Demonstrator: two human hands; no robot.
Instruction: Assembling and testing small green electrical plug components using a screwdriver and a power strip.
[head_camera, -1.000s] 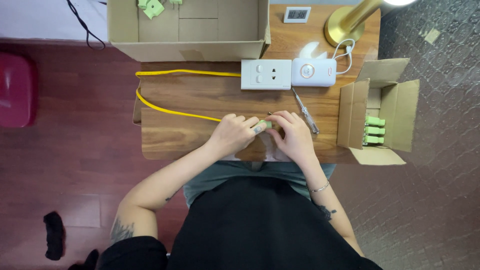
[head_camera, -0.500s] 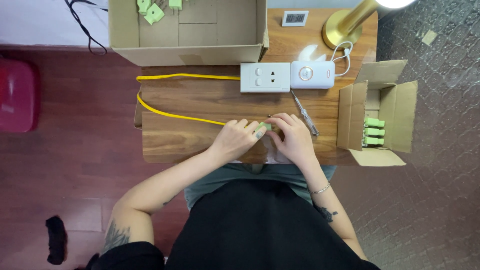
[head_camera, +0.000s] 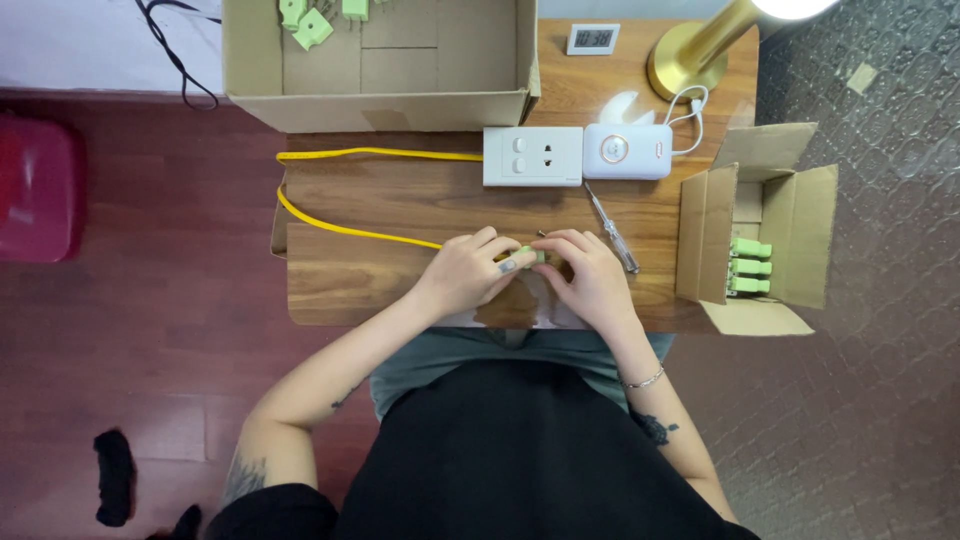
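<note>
Near the front edge of the wooden table (head_camera: 400, 190), the left hand (head_camera: 462, 275) and right hand (head_camera: 590, 275) pinch a small green connector (head_camera: 528, 255) on the yellow cable (head_camera: 340, 228); fitting seems underway, needing steady fingertip pressure

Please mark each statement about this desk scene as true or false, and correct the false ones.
1. Both hands, left hand and right hand, meet at a small green part. True.
2. The screwdriver is in the right hand. False: it lies on the wooden table.
3. The small cardboard box holds green parts. True.
4. The yellow cable is blue. False: yellow.
5. The large cardboard box is closed. False: open.
</note>
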